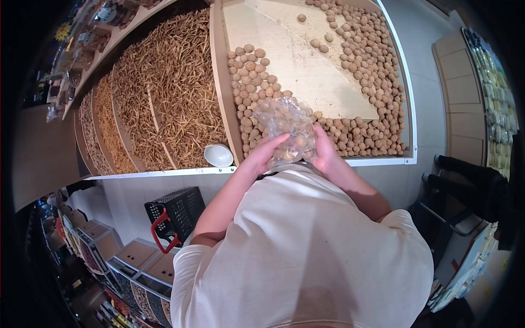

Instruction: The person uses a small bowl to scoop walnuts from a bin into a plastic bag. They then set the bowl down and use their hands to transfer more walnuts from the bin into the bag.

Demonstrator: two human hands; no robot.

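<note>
From my head view, I grip a clear, crinkled plastic bag of round brown nuts between both hands, left hand and right hand closed on opposite sides, thumbs uppermost, other fingers mostly hidden; probably this two-sided hold keeps limp film and rolling contents together. The bag is over the near edge of a pale wooden bin, hiding some loose brown walnuts. Leftward, a wooden divider stands between me and a white plastic scoop on dry brown strips.
</note>
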